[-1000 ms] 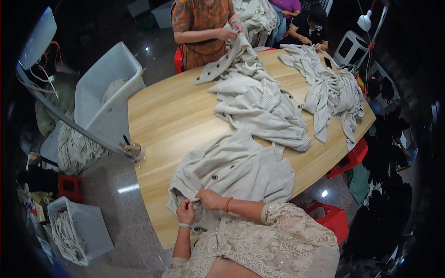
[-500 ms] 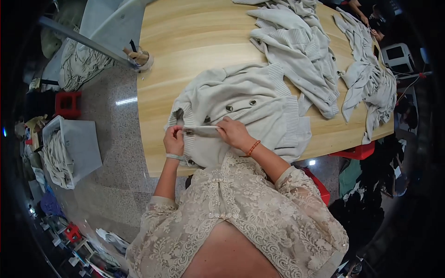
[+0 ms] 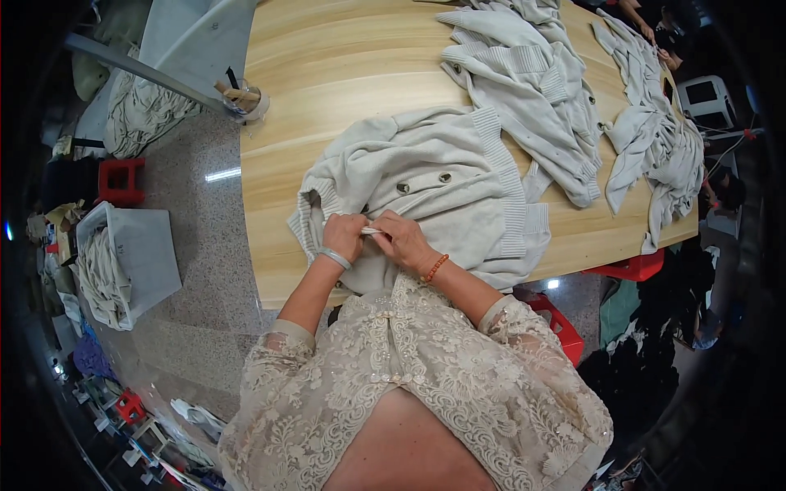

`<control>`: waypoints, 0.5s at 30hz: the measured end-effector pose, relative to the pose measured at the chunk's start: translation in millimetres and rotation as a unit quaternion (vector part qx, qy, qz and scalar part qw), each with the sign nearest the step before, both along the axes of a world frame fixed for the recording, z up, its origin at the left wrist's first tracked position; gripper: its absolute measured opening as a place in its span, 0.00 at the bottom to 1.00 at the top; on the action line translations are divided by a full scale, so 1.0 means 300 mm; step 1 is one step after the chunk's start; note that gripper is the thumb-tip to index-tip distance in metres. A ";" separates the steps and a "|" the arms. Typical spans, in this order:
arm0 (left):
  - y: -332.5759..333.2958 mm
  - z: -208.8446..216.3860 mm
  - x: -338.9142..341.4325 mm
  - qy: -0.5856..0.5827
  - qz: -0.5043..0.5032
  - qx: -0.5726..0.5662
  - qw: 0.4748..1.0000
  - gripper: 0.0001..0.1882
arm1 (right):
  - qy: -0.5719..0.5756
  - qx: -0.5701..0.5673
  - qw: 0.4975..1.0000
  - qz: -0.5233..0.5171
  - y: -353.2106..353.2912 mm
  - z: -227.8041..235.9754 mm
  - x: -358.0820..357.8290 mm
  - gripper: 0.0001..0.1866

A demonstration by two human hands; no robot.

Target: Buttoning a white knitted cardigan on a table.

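Note:
A light grey knitted cardigan [image 3: 458, 213] with dark round buttons and ribbed edges lies spread on the wooden table in front of me. My left hand [image 3: 345, 236], wearing a pale bangle, is closed on the cardigan's front edge near the neck. Close beside it, my right hand [image 3: 401, 243], with an orange bead bracelet, pinches the same folded edge. A short strip of the edge shows between the fingers of both hands. What lies beneath my fingers is hidden.
More grey cardigans [image 3: 532, 90] are heaped at the table's far right, with another pile [image 3: 651, 155] beyond. A clear cup of tools [image 3: 247, 105] stands at the left table edge [image 3: 246, 188]. On the floor sits a white bin [image 3: 151, 254] of knitwear. Another person's hands [image 3: 667, 57] show top right.
My left hand has moved right along the cardigan's edge, up to my right hand. The right hand has shifted only slightly. The stretched strip between them is now short.

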State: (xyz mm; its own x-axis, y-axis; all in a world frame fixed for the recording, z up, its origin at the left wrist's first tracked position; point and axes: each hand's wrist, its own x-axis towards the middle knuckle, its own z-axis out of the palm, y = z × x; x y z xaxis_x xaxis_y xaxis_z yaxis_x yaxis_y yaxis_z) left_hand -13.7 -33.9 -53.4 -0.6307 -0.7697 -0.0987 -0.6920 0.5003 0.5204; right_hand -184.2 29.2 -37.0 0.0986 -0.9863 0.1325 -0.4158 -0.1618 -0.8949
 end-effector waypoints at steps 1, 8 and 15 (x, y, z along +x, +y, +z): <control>-0.008 -0.004 -0.003 -0.043 0.019 0.041 0.998 0.16 | -0.001 -0.002 1.000 -0.002 -0.005 -0.012 0.002 0.09; -0.124 -0.088 0.031 0.212 0.225 0.296 0.904 0.23 | 0.085 0.082 0.993 0.029 -0.029 -0.015 -0.008 0.07; -0.050 -0.137 -0.048 0.128 0.193 0.183 0.956 0.08 | 0.107 0.094 0.989 0.033 -0.004 -0.036 0.014 0.06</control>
